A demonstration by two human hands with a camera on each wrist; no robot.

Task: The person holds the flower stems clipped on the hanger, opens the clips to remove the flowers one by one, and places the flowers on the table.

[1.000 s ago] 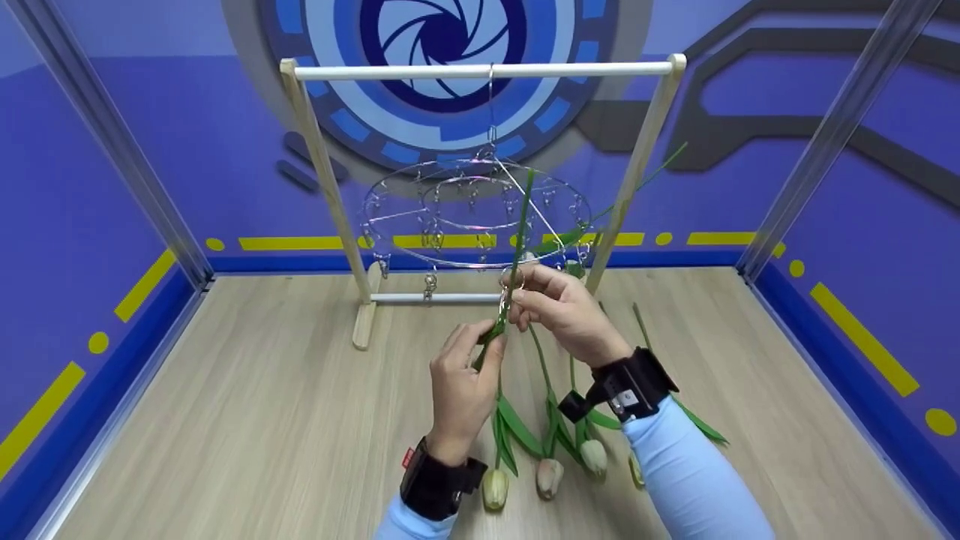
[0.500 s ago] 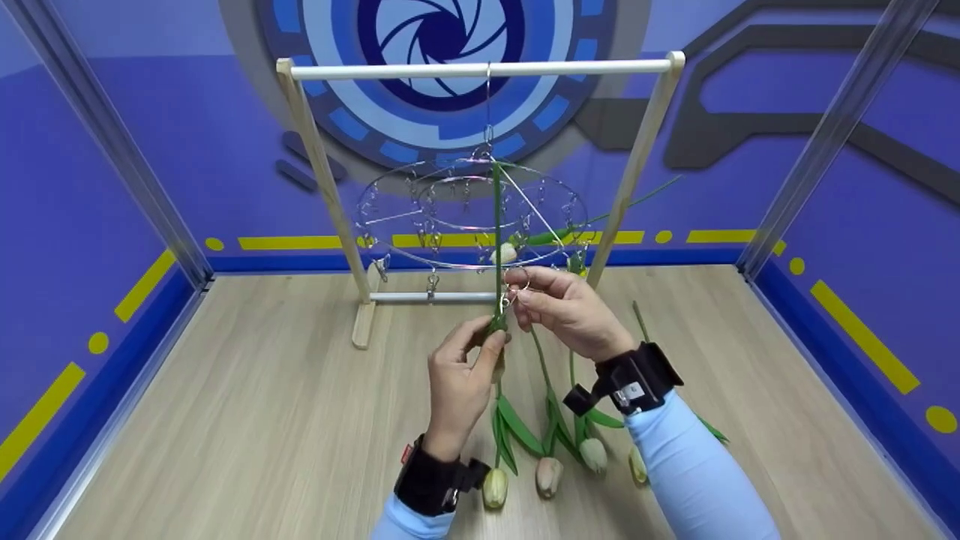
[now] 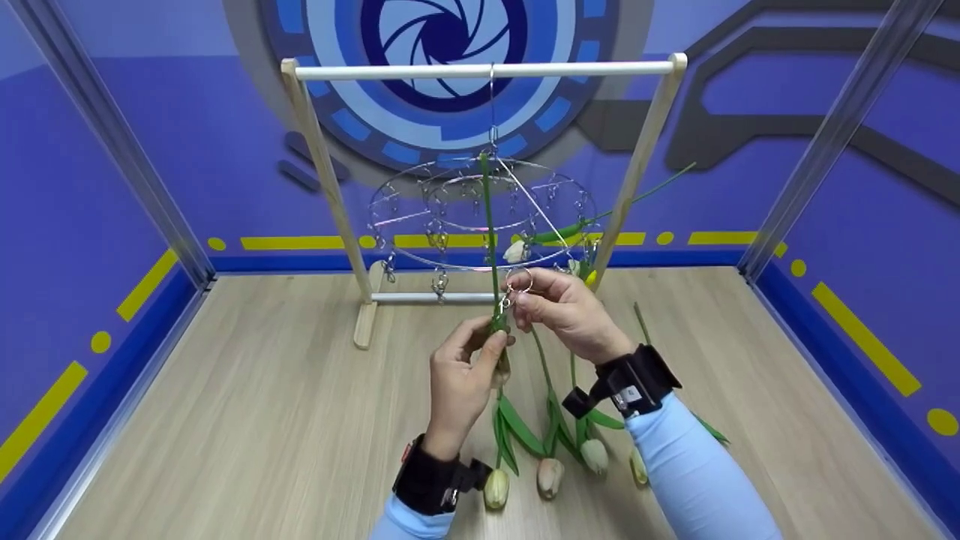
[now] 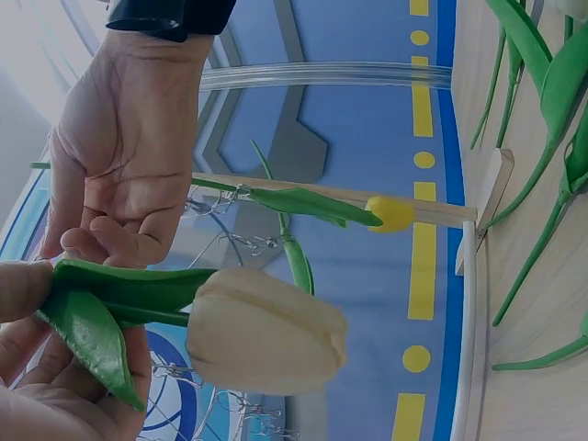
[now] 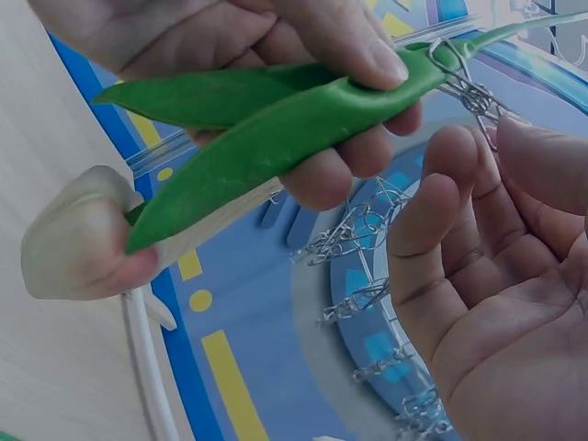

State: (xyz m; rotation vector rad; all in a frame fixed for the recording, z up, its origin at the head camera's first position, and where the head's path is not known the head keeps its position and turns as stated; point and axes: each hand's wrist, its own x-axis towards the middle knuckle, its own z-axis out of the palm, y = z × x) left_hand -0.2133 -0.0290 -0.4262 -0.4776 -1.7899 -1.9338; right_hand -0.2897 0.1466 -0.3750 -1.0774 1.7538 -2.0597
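In the head view, both hands are raised before a wire hanger [image 3: 532, 203] hooked on the bar of a wooden stand [image 3: 390, 73]. The left hand [image 3: 463, 375] pinches a tulip [image 3: 490, 225], stem up across the hanger, flower head down. The right hand [image 3: 566, 311] meets it from the other side, thumb and fingers pinching a clip [image 3: 504, 304] at the stem. Loose tulips [image 3: 550, 478] lie on the table [image 3: 300, 412], one partly covered by the right sleeve [image 3: 697, 465].

In the left wrist view, the held tulip's cream head clears the fingers; a yellow tulip [image 4: 390, 213] hangs behind.

In the right wrist view, the left thumb presses the leaves; the clip's wire crosses the stem above them, its bite unclear.
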